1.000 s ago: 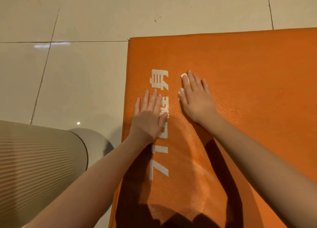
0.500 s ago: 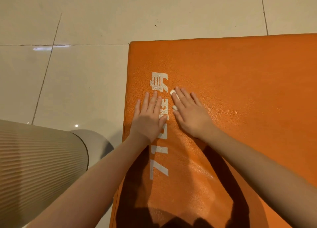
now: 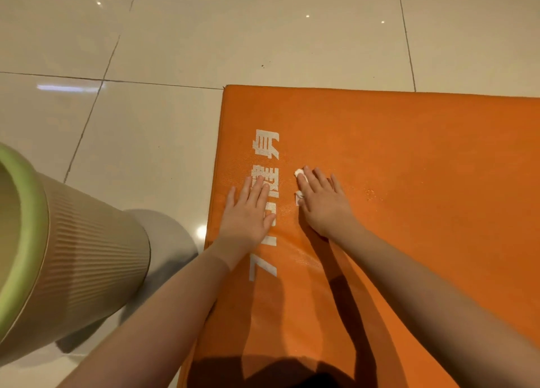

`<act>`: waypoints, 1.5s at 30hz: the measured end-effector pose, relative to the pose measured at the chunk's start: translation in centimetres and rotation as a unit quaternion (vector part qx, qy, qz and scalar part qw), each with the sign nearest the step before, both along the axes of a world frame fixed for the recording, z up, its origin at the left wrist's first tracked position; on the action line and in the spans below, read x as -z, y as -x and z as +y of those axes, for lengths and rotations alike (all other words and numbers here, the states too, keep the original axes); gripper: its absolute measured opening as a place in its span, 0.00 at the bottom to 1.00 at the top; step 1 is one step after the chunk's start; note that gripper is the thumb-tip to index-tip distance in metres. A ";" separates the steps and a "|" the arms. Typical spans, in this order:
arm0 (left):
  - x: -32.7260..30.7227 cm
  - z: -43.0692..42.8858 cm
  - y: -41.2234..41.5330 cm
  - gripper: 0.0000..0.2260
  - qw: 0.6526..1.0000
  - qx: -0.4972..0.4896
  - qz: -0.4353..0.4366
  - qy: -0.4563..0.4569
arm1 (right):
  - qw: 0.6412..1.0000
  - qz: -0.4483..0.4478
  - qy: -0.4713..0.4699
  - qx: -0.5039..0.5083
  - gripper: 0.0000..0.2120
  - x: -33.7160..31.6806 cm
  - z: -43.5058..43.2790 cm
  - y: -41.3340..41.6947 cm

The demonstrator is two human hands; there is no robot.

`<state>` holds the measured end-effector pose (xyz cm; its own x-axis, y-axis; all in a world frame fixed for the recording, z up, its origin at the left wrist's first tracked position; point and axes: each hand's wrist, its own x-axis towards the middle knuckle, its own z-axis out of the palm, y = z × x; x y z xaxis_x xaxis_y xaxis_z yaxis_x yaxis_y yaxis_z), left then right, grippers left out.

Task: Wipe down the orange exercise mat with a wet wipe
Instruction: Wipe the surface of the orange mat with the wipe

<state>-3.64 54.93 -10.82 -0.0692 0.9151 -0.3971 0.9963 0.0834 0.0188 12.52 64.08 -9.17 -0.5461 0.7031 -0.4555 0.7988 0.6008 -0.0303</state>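
The left hand (image 3: 248, 212) lies flat on the orange foam exercise mat (image 3: 409, 153), fingers straight and together. At its 3 o'clock, the right hand (image 3: 324, 203) presses a small white wet wipe (image 3: 298, 172) under straight fingers.

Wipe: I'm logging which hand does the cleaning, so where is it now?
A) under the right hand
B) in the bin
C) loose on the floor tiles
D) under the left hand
A: white bits of the wipe peek out from under the flat fingers of the right hand on the mat, while the left hand lies flat on the lettering with nothing white under it.
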 end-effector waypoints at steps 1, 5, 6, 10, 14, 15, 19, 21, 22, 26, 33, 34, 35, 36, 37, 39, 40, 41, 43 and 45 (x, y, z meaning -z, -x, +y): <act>-0.2 0.0 0.0 0.30 1.000 -0.003 0.000 0.004 | 1.000 -0.015 0.007 -0.003 0.27 -0.3 -0.2 0.0; -0.9 0.4 0.0 0.30 1.000 -0.007 0.001 0.023 | 0.998 -0.051 0.027 -0.038 0.27 -1.3 -0.7 -0.7; -1.1 0.4 0.0 0.30 1.000 -0.009 -0.003 0.023 | 0.997 -0.056 0.024 -0.053 0.27 -1.4 -0.6 -1.0; -1.2 0.7 0.0 0.29 0.999 -0.017 -0.022 0.017 | 0.995 -0.053 0.013 -0.078 0.27 -1.3 0.1 -1.6; -1.0 2.9 0.7 0.25 0.996 -0.010 -0.038 -0.077 | 0.994 -0.038 0.001 -0.103 0.27 -0.7 1.3 -1.3; -0.9 3.9 0.8 0.25 0.994 -0.021 -0.054 -0.089 | 0.994 -0.035 -0.004 -0.107 0.27 -0.6 1.8 -1.3; 0.9 6.7 0.5 0.29 0.994 -0.049 -0.078 -0.063 | 0.997 0.011 -0.015 -0.072 0.26 0.3 3.5 -1.2; 2.2 6.5 0.4 0.30 0.995 -0.040 -0.061 -0.075 | 0.998 0.050 -0.009 -0.047 0.26 1.2 3.6 -0.8; 2.7 6.2 0.5 0.31 0.994 -0.038 -0.051 -0.091 | 0.997 0.069 -0.009 -0.036 0.26 1.7 3.6 -0.6; 3.7 5.9 0.5 0.31 0.991 -0.030 -0.023 -0.127 | 0.991 0.127 -0.045 0.023 0.28 3.0 5.1 0.7; 2.9 6.1 1.0 0.32 0.995 -0.011 -0.013 -0.103 | 0.991 0.116 -0.020 -0.058 0.26 2.1 5.0 1.6; 2.7 6.2 1.1 0.32 0.996 -0.010 -0.017 -0.092 | 0.993 0.103 -0.026 -0.048 0.26 2.0 5.7 1.2; 2.5 6.2 1.1 0.31 0.996 -0.012 -0.024 -0.081 | 0.995 0.090 -0.033 -0.022 0.27 1.6 6.2 0.9; 2.3 6.3 1.2 0.30 0.997 -0.015 -0.032 -0.074 | 0.996 0.078 -0.036 0.004 0.27 1.4 6.5 0.7; 2.1 6.4 1.2 0.30 0.997 -0.016 -0.038 -0.071 | 0.997 0.071 -0.032 0.017 0.27 1.2 6.4 0.8; 1.9 6.5 1.3 0.30 0.997 -0.011 -0.042 -0.065 | 0.997 0.078 -0.007 0.005 0.27 0.9 5.1 1.4; 1.8 6.5 1.4 0.30 0.997 -0.007 -0.042 -0.062 | 0.996 0.086 0.008 -0.011 0.27 0.8 4.5 1.6; 1.8 6.6 1.5 0.30 0.997 -0.003 -0.040 -0.063 | 0.995 0.092 0.019 -0.028 0.27 0.8 4.1 1.7; 1.6 6.7 1.7 0.32 0.996 -0.001 -0.036 -0.078 | 0.994 0.093 0.021 -0.045 0.27 1.0 4.6 1.4; 1.2 7.4 1.9 0.29 0.993 0.002 -0.041 -0.109 | 0.995 0.093 0.006 -0.023 0.27 1.5 5.9 1.3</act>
<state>-5.50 62.37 -11.99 -0.0408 0.9802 -0.1939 0.9911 0.0642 0.1164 11.26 70.03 -10.64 -0.6537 0.6704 -0.3511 0.7501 0.6355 -0.1831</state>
